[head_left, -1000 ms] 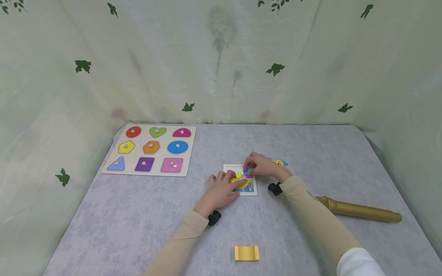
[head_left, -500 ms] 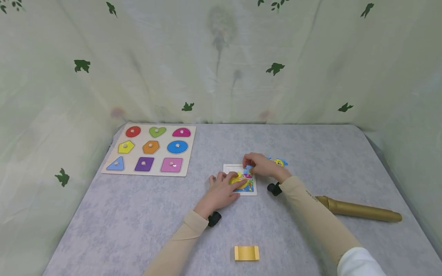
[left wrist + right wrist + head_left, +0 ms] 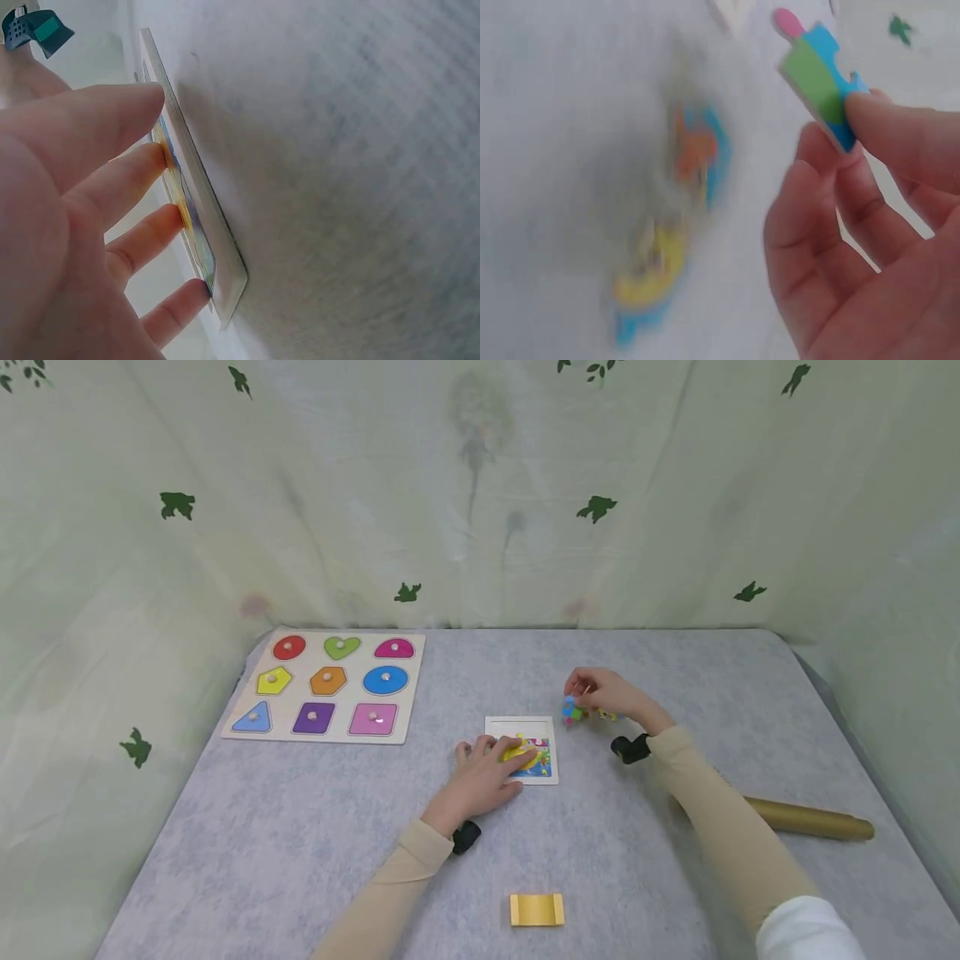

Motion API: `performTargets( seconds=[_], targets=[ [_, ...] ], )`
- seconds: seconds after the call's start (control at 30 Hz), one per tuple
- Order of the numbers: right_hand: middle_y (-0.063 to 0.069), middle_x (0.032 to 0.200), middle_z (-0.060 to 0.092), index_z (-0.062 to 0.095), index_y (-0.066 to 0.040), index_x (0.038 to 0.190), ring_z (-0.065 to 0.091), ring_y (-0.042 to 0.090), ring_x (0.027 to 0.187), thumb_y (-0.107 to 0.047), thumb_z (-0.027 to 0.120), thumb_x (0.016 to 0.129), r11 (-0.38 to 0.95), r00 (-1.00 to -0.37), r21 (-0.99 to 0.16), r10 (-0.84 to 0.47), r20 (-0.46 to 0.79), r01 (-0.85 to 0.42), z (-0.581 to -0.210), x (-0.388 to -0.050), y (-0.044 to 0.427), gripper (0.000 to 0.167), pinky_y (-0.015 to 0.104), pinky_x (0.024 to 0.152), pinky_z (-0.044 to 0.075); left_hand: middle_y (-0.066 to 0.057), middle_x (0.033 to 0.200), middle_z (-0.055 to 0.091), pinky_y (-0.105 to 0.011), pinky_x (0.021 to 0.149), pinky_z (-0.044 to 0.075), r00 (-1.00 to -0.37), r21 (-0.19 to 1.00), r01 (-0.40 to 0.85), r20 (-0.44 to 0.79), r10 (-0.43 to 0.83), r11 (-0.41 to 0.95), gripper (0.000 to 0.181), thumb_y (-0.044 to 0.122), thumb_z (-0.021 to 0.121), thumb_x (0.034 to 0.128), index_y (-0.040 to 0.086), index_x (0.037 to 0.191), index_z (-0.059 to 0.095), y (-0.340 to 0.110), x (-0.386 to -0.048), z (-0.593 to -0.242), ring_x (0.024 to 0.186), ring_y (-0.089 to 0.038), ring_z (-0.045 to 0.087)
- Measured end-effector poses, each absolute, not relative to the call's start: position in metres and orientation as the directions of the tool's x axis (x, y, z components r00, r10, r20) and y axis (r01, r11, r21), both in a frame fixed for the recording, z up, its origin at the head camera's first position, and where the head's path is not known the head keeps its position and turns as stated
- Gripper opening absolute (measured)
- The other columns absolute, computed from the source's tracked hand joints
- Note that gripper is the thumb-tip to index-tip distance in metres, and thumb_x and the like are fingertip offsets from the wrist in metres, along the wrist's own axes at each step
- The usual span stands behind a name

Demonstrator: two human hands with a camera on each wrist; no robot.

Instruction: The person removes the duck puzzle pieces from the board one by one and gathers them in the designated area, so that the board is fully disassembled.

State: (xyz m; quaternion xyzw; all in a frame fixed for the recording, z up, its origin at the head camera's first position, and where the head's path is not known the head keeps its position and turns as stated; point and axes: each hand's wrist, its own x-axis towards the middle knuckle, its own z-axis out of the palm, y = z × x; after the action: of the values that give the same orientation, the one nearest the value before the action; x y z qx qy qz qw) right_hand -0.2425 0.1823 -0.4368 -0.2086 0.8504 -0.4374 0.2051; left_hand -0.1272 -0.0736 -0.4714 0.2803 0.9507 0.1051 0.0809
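In the left part of the frame, toward the back of a grey table, lies a white shape board; all nine of its knobbed, coloured shapes sit in their places. It is well apart from both hands, seemingly set aside to leave working room.

Near the centre, the left hand reaches in from below, fingers spread and grasping nothing. Its fingertips rest on a small white puzzle tray, probably to keep it steady and its pieces seated. The tray's lower part holds fitted, brightly printed pieces; its upper strip is bare.

At the bottom centre, a yellow block with raised ends stands apart from the work.

Right of the tray, the right hand pinches a puzzle piece of green, blue and pink between thumb and fingers, raised off the table. Held by one end, it leaves most of its outline exposed, which should help in judging its fit.

The right wrist view shows, blurred, a yellow-and-blue piece and an orange-and-blue piece on the table, handily close to that hand.

At the right, a gold tube lies partly behind the right sleeve.
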Motion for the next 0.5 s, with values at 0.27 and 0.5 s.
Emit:
performTargets(
  seconds=[0.27, 0.5],
  targets=[
    [0.012, 0.085, 0.054, 0.056, 0.006, 0.101, 0.049, 0.023, 0.073, 0.004, 0.054, 0.087, 0.594, -0.839, -0.798, -0.482, -0.252, -0.101, -0.436, -0.251, 0.237, 0.014, 0.037, 0.064, 0.045, -0.001, 0.142, 0.041, -0.054, 0.089, 0.025, -0.827, 0.265, 0.523, -0.074, 0.558, 0.81, 0.05, 0.034, 0.057, 0.0964, 0.028, 0.144, 0.045, -0.075, -0.127, -0.473, 0.122, -0.031, 0.034],
    [0.005, 0.073, 0.048, 0.058, 0.008, 0.095, 0.044, 0.018, 0.062, 0.007, 0.052, 0.083, 0.69, -0.831, -0.719, -0.447, -0.332, -0.084, -0.441, -0.253, 0.263, 0.013, 0.031, 0.059, 0.039, -0.001, 0.143, 0.041, -0.054, 0.088, 0.025, -0.827, 0.275, 0.518, -0.079, 0.556, 0.81, 0.049, 0.034, 0.056, 0.0967, 0.028, 0.144, 0.045, -0.075, -0.127, -0.472, 0.123, -0.031, 0.033]
  ],
)
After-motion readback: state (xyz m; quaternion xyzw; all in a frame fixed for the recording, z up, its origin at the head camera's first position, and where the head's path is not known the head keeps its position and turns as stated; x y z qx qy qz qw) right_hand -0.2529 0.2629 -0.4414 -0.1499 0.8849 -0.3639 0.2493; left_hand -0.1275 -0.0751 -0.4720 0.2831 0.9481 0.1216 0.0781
